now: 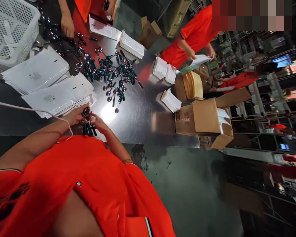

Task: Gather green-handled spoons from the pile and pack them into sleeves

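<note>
Several spoons with dark handles [87, 127] are bunched at the table's near edge, bowls up and handles toward my body. My left hand [77, 114] is closed on the bunch from the left, beside the stacked envelopes. From the right, the fingers of my right hand [96, 121] are pressed to the same spoons near their bowls. A large loose pile of dark-handled spoons [108, 70] lies farther off on the metal table [138, 112]. Two stacks of white padded envelopes, one at the left [37, 70] and one nearer me [59, 95], lie left of the pile.
A white plastic basket [27, 39] stands at the far left. Another person's hand [67, 26] reaches to the pile's far side. Envelope bundles [171, 100] and an open cardboard box [206, 117] are at the right. A person in red [197, 34] holds a white packet. A cable [39, 109] crosses near my left arm.
</note>
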### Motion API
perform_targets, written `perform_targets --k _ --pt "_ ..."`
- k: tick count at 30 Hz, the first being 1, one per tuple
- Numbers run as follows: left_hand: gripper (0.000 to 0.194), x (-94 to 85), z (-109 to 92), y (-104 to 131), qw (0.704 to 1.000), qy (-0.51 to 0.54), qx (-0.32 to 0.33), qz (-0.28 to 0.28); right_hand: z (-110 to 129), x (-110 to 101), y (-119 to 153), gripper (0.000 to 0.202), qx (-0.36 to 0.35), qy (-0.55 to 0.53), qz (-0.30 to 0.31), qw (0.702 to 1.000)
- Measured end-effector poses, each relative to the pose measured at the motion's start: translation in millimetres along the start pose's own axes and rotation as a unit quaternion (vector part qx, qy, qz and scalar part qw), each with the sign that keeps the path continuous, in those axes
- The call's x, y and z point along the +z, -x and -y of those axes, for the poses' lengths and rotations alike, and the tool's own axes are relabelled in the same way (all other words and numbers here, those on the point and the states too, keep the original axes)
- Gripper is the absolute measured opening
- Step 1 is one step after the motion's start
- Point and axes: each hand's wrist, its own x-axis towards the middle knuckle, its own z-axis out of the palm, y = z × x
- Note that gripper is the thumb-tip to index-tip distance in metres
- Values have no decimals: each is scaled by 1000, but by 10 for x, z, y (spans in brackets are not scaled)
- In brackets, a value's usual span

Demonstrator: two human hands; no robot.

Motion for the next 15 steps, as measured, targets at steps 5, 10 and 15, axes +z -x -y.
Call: perform_targets --k 5,10,15 --pt "45 -56 129 -40 999 37 14 13 -120 231 -121 62 42 12 20 999" --pt "32 -141 178 -169 996 43 35 67 -215 251 -195 44 23 56 -71 996" --pt "29 -170 95 -276 991 47 58 109 -144 193 -125 27 -73 223 -152 960"
